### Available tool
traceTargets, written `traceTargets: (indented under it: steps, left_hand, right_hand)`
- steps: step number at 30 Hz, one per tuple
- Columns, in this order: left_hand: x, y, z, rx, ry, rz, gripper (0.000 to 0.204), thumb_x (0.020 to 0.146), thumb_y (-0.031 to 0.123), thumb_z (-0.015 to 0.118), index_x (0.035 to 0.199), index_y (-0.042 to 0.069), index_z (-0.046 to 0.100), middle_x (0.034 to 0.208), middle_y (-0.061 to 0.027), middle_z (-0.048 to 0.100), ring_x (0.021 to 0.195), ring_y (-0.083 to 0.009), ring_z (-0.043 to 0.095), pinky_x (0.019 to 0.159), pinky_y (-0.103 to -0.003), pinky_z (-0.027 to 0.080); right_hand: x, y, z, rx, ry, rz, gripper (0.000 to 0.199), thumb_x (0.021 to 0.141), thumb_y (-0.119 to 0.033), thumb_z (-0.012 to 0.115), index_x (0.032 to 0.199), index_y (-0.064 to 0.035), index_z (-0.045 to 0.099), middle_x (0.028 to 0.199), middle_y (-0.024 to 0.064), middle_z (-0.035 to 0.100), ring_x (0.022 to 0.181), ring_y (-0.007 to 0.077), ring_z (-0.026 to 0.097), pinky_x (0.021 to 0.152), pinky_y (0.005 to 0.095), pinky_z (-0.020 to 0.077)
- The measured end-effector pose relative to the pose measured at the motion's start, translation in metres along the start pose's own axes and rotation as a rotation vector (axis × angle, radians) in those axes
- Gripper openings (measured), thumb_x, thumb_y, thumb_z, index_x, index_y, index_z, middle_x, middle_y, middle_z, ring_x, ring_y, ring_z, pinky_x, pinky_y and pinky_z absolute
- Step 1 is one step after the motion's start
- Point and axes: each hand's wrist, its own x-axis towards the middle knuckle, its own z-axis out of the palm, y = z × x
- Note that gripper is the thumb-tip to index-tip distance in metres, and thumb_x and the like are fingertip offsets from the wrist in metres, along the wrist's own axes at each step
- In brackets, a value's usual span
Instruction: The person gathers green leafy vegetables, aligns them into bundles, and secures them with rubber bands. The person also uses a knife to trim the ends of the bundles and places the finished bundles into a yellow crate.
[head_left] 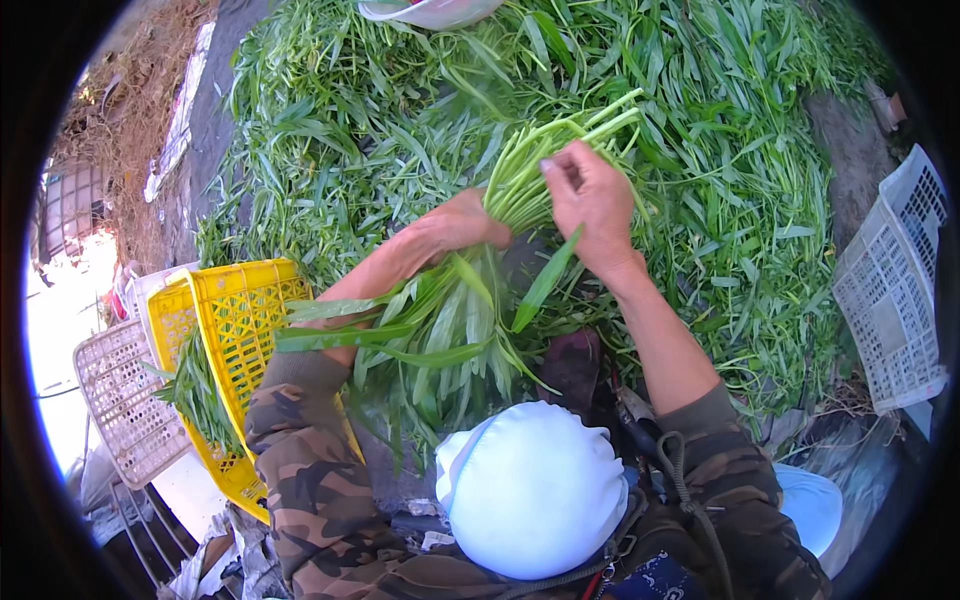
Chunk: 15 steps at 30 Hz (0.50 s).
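White cover's (530, 490) below, yellow crate's (243, 325) left of left grip (468, 218) clasping greens (445, 315), right grip's (592, 205) curled at stems (525, 165), pinch unclear.

A white basin (450, 15) sits far ahead, a pale crate (887, 322) right.

Left hand (470, 220) wrapped around a bundle of long green leafy stalks (515, 190), right hand (594, 208) curled at their bare ends, above loose green foliage (740, 220), between a yellow slotted plastic crate (248, 318) and a white perforated plastic crate (888, 290).
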Motion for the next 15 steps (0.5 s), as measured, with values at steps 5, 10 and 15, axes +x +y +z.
traceTargets:
  steps: [5,10,15]
  left_hand:
    - [-0.002,-0.001,-0.004,-0.020,0.027,-0.036,0.029,0.068,0.008,0.071,0.095,0.002,0.063,0.077,-0.0040,0.063,0.064,-0.0134,0.057,0.058,-0.028,0.046]
    - [-0.004,0.015,0.002,0.063,0.032,0.012,0.030,0.068,0.008,0.071,0.096,0.001,0.063,0.074,-0.0039,0.062,0.061,-0.0133,0.055,0.056,-0.028,0.045]
    - [-0.002,0.014,0.005,0.168,0.061,0.069,0.037,0.068,0.007,0.070,0.104,0.000,0.062,0.078,-0.0044,0.062,0.066,-0.0140,0.056,0.061,-0.028,0.046]
  right_hand:
    - [-0.012,0.000,-0.013,-0.074,-0.058,-0.144,0.013,0.086,-0.016,0.068,0.095,-0.0063,0.065,0.077,0.0081,0.066,0.062,0.0222,0.064,0.056,0.0346,0.0502]
    - [-0.009,-0.005,-0.002,-0.340,-0.196,-0.158,0.020,0.083,-0.023,0.071,0.094,-0.0082,0.064,0.085,0.0084,0.068,0.070,0.0314,0.067,0.061,0.0407,0.0514]
    - [-0.004,0.004,0.004,-0.207,-0.206,-0.086,0.017,0.085,-0.019,0.069,0.088,-0.0046,0.062,0.077,0.0088,0.067,0.067,0.0271,0.067,0.058,0.0380,0.0499]
